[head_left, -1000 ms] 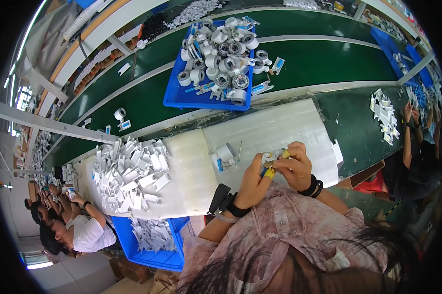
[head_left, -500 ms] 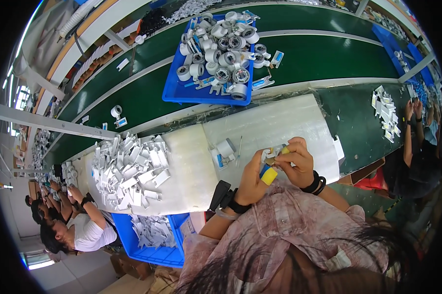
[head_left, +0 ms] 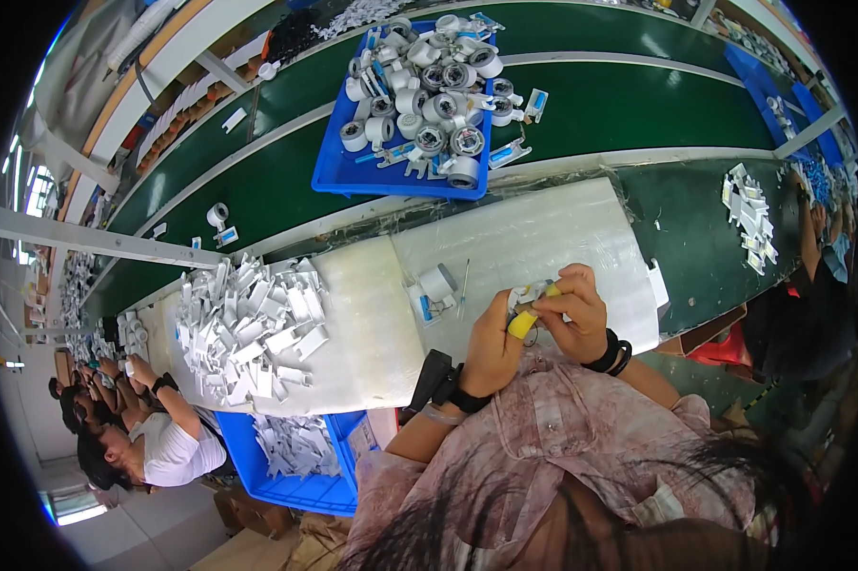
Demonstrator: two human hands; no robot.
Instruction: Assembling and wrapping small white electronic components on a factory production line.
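Note:
Both hands meet over the near edge of the pale worktop sheet. My left hand [head_left: 491, 349] is closed round a small white part [head_left: 524, 294], partly hidden by fingers. A yellow piece [head_left: 521, 324] shows beside its fingers; its kind is unclear. My right hand [head_left: 581, 314] pinches at the same small part, thumb and fingers together, a second bit of yellow showing there. On the sheet, left of my hands, lie a white cylindrical housing [head_left: 437, 283] with a blue-marked piece by it, and a thin screwdriver-like rod [head_left: 465, 285].
White plastic pieces [head_left: 248, 328] are heaped to the left, above a blue bin [head_left: 300, 493] of similar pieces. A blue tray [head_left: 338, 179] of round white assemblies stands ahead on the green surface. More white pieces [head_left: 748, 219] lie right. Co-workers sit at both sides.
The blue beside the yellow piece at my left hand no longer shows, and the yellow sits slightly higher. Both hands stay together on the small part. My view has shifted slightly.

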